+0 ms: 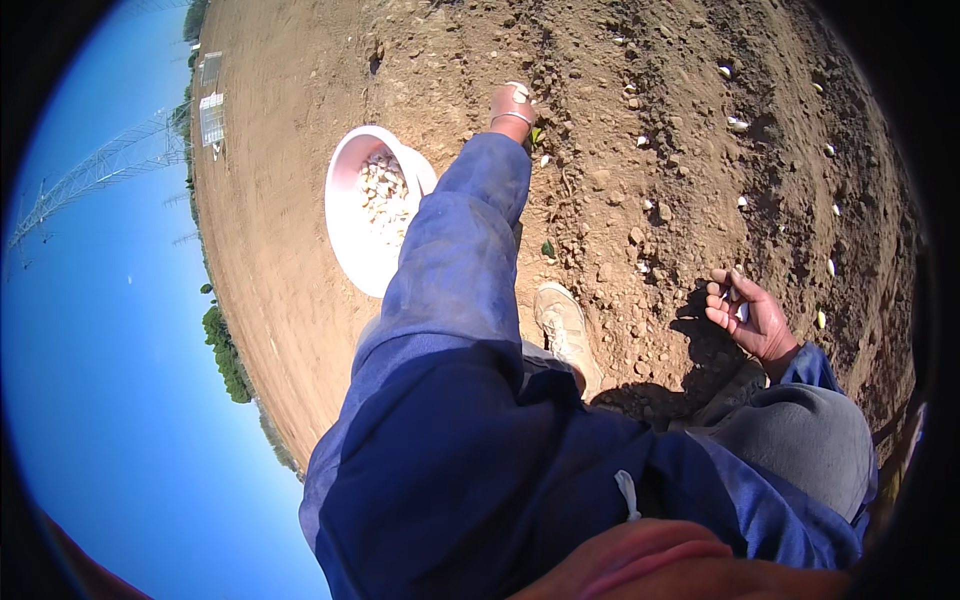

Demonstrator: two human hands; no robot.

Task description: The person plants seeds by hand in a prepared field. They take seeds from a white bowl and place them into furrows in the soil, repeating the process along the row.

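My left hand (511,111) is stretched far out over the furrowed soil, with a band around its wrist. Pale pieces that look like garlic cloves (519,93) show at its curled fingers. My right hand (756,315) is low over the soil beside my bent knee, palm partly up, its fingers curled around white garlic cloves (742,312). To the left of my left forearm, a white plastic bucket (346,202) leans with its mouth towards me. Many loose garlic cloves (384,191) lie inside it; my sleeve covers part of its side.
Single cloves lie spaced along rows in the soil, including one white clove (544,160) near my left wrist and another (738,124) farther right. My shoe (564,326) stands beside the furrow. Clods and stones cover the ground. A lattice pylon (105,176) rises far off.
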